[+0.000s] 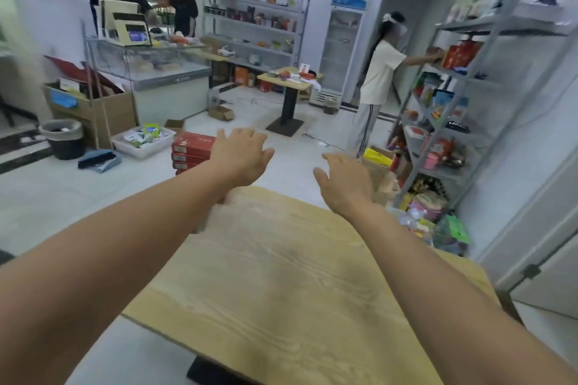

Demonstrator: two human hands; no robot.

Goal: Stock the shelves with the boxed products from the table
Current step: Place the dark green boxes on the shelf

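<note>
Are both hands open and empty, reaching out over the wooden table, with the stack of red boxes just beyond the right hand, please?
Not quite: in the head view the stack of red boxes lies beyond the left hand, not the right hand. The rest holds.

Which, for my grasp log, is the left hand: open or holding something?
Open. The left hand has its fingers spread and fairly straight, with nothing held; the stacked red boxes lie on the floor beyond it.

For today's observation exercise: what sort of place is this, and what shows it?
Probably a small shop: metal shelves stocked with packaged goods, a glass display counter with a till screen, and a glass-door fridge.
</note>
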